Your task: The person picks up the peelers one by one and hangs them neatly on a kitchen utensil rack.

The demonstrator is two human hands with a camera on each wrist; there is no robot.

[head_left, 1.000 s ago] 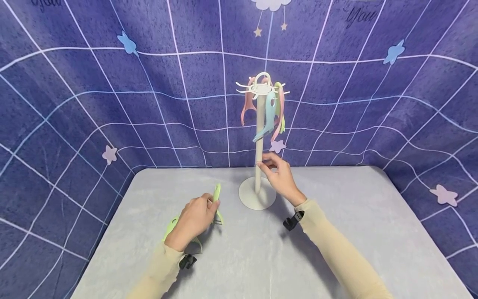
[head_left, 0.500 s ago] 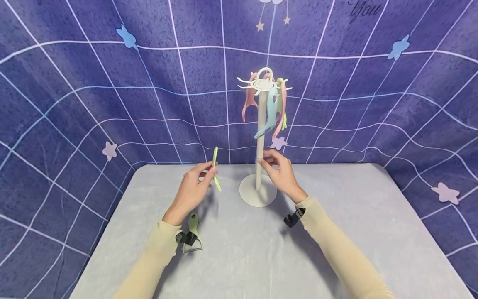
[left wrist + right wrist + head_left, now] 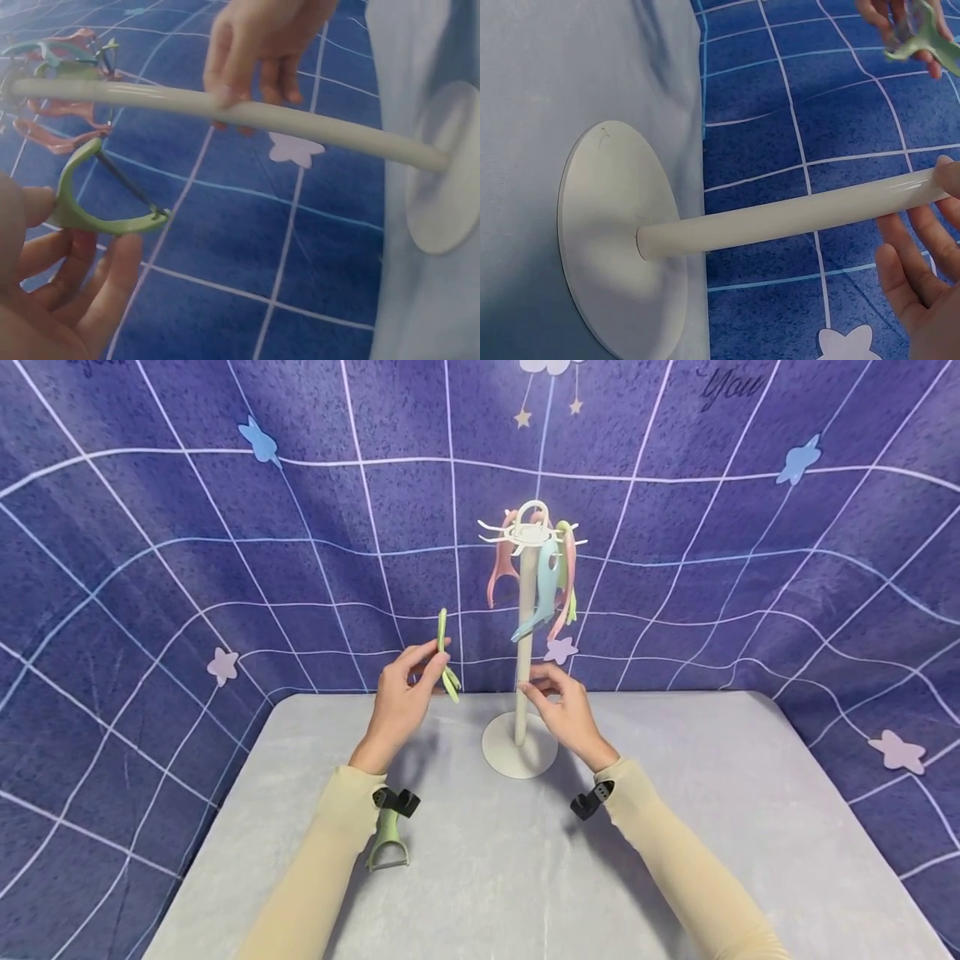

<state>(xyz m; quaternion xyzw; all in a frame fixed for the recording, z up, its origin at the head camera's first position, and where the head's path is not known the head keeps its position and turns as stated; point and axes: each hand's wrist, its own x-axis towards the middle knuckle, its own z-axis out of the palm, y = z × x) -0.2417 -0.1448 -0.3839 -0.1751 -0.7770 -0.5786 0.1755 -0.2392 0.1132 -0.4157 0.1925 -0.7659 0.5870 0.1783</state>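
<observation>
A deep blue-purple cloth backdrop (image 3: 315, 577), printed with pale grid lines and stars, fills the space behind everything I can see. Against it sits a pale grey table with rounded corners (image 3: 697, 760). Over that reach the person's two arms, in a cream left sleeve (image 3: 307, 860) and a cream right sleeve (image 3: 667, 852). Between them rises an off-white stand (image 3: 524, 653), upright on its round base, with a ring of hooks on top. The person's right hand (image 3: 564, 708) pinches its pole low down, thumb against the fingers. To the stand's other side, the left hand (image 3: 400, 697) holds a light green Y-shaped peeler (image 3: 442, 628) between thumb and fingertips, raised near the pole but apart from it. A second green peeler (image 3: 387, 839) lies on the table by the left sleeve, its top partly covered. From the hooks hang a pale blue peeler (image 3: 549, 575), pink peelers (image 3: 503, 564) and some light green (image 3: 573, 610) behind them. Smallest are the black wrist devices (image 3: 397, 802).
</observation>
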